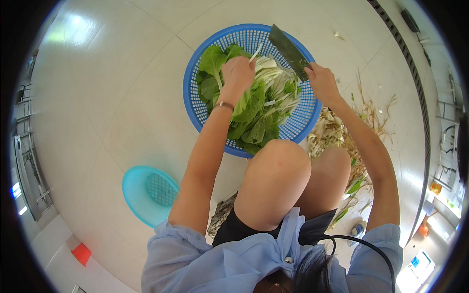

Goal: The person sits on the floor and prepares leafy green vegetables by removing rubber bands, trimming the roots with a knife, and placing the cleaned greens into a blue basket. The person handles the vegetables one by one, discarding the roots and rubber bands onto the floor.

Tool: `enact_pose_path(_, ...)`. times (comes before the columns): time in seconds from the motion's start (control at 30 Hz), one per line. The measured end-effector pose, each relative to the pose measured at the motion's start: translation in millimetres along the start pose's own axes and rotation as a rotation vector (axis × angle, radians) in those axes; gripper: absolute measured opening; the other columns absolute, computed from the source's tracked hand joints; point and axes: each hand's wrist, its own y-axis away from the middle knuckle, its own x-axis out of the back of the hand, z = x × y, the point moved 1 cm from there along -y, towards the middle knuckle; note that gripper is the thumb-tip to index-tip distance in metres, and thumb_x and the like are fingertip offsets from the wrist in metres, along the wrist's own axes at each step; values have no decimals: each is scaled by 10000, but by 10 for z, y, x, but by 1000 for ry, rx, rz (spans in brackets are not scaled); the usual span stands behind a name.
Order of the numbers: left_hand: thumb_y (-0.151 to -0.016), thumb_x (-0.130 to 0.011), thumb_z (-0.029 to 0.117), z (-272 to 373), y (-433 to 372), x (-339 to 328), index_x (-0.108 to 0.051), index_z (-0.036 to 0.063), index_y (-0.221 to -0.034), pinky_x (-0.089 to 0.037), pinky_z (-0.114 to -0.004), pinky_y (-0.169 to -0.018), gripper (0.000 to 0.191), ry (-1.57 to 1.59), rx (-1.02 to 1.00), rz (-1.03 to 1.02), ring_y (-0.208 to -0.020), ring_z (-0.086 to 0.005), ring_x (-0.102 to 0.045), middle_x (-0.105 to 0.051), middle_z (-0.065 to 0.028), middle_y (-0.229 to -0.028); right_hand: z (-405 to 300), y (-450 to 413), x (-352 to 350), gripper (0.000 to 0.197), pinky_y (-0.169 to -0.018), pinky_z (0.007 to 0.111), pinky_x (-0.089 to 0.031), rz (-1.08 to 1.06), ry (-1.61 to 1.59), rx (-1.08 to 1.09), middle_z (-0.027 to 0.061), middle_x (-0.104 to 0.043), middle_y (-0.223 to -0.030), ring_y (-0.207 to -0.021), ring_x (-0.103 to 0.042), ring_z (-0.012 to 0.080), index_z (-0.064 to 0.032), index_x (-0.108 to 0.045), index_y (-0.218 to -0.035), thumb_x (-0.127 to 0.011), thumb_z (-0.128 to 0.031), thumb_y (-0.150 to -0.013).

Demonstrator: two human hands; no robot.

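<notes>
A blue plastic basket (189,78) of leafy greens (253,126) stands on the floor before my knees. Green leaves fill its left and near side, and pale stalks (280,78) lie on the right. Over the leaves, my left hand (239,73) has its fingers closed around a white stalk (257,52), whose tip sticks out at the top. The rest of that stalk is hidden by the hand. At the basket's right rim my right hand (322,81) grips a cleaver (288,51) by its handle. The blade slants up and left above the basket, with small bits stuck to it.
A heap of trimmed roots and leaf scraps (329,128) lies on the tiles to the right, by my legs. On the left a turquoise plastic basket (133,196) rests tilted. A red container (81,254) is farther off. A black cable (366,241) crosses near my right arm.
</notes>
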Motion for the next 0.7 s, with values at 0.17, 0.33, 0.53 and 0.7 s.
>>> enact_pose_path(0.17,-686,-589,758,93,-256,-270,-514,-27,-1261,-400,-469,-949,975,55,129,-218,-1124,-356,-549,-588,-238,-1164,26,0,103,210,-662,516,-450,19,-55,-34,232,-603,-718,-729,-575,448,-31,-546,-862,-506,-229,-920)
enact_pose_path(0.33,-487,-758,716,9,444,-298,-197,-82,-1423,-185,-657,-1024,1352,-150,153,-207,-1341,-456,-253,-292,-354,-1404,-90,18,18,217,-652,515,-451,-43,-71,45,232,-601,-717,-713,-574,448,-27,-552,-859,-505,-229,-920)
enact_pose_path(0.53,-439,-854,589,22,845,-432,-86,-73,-1447,-212,-641,-1018,1429,-160,356,-346,-1316,-458,-283,-289,-348,-1404,-531,-17,-284,218,-650,484,-484,-269,10,199,206,-619,-714,-707,-615,397,-14,-579,-835,-527,-214,-904)
enact_pose_path(0.7,-491,-868,410,-127,857,-741,-225,-88,-1377,-346,-559,-944,1203,-169,335,-252,-1153,-416,-444,-452,-281,-1239,-537,59,-609,112,-669,463,-503,-428,122,197,206,-630,-743,-723,-635,377,0,-591,-820,-547,-102,-836)
